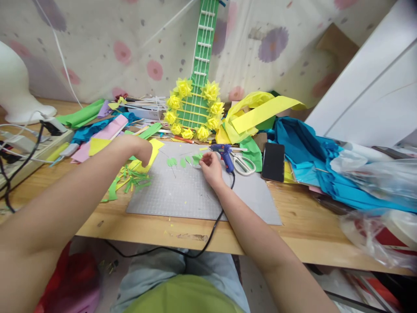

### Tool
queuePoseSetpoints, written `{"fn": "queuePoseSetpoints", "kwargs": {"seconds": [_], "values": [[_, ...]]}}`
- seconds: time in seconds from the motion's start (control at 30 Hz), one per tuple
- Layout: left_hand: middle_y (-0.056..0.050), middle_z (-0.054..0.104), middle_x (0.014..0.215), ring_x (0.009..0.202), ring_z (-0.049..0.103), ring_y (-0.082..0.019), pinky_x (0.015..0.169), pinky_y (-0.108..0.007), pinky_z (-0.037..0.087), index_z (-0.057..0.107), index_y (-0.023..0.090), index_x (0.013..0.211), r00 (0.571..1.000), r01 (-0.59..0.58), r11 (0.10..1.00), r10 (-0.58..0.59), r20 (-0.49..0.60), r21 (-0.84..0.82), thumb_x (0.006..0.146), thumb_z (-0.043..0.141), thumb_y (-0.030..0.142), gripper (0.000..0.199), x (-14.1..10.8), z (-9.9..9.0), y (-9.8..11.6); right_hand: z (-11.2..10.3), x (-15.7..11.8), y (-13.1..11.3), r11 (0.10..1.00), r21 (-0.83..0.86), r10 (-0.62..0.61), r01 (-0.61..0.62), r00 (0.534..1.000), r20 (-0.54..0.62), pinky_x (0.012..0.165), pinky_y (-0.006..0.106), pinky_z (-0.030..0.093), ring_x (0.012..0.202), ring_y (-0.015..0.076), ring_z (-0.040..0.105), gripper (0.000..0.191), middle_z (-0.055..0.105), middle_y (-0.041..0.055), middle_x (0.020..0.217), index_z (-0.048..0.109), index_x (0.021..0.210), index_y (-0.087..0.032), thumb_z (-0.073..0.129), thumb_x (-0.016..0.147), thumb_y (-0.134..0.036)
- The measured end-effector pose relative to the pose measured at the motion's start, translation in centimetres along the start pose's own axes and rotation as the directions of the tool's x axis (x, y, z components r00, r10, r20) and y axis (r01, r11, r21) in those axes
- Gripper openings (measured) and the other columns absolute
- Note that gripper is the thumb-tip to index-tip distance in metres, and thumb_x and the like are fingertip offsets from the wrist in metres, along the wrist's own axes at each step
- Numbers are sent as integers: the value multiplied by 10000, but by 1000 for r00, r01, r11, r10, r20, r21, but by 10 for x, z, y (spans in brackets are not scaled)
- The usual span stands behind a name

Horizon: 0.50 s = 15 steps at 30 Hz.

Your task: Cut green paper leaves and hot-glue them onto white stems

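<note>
My right hand (211,168) is closed in a pinch at the edge of a light green paper leaf (196,158) above the grey cutting mat (182,195). More small green leaves (171,162) lie to the left of it on the mat. My left hand (141,151) hangs over the mat's left side, beside yellow paper (154,152) and a heap of green paper scraps (135,179); its fingers point down and are mostly hidden. Just right of my right hand lies a blue glue gun (223,155), next to white-handled scissors (243,165).
A green paper guitar (194,108) edged with yellow flowers leans at the back. A black phone (273,161) and blue paper (302,143) are on the right. A power strip (35,152) is at the left. The black cord crosses the mat and hangs over the table's front edge.
</note>
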<state>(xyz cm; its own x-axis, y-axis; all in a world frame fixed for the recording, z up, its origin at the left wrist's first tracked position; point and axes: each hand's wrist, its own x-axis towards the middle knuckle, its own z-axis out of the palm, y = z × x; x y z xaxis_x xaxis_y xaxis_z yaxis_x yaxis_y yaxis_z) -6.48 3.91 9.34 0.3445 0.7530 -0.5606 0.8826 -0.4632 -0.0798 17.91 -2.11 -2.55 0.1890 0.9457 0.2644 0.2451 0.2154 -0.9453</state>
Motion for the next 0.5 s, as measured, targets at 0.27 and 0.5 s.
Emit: {"fn": "queuePoseSetpoints", "kwargs": {"seconds": [0.27,0.5], "values": [[-77,505,1283,1162,463,-181,995,-336,336,566,178,1117,706,-394,919,312,-636,14,782,417,187,367,35,42,73,-6,2,-2,999,-48,-21,20,999,-25,681,295,447,669,127,552,203,554,-23,739,443,826,-219,544,654,-183],[-110,554,1151,1123,468,-219,982,-381,355,554,148,1082,529,-221,914,-181,-829,-341,804,428,233,317,52,77,70,-10,4,-3,997,-82,8,-10,1000,-27,674,286,443,651,121,546,218,558,-29,721,437,821,-218,546,641,-162]]}}
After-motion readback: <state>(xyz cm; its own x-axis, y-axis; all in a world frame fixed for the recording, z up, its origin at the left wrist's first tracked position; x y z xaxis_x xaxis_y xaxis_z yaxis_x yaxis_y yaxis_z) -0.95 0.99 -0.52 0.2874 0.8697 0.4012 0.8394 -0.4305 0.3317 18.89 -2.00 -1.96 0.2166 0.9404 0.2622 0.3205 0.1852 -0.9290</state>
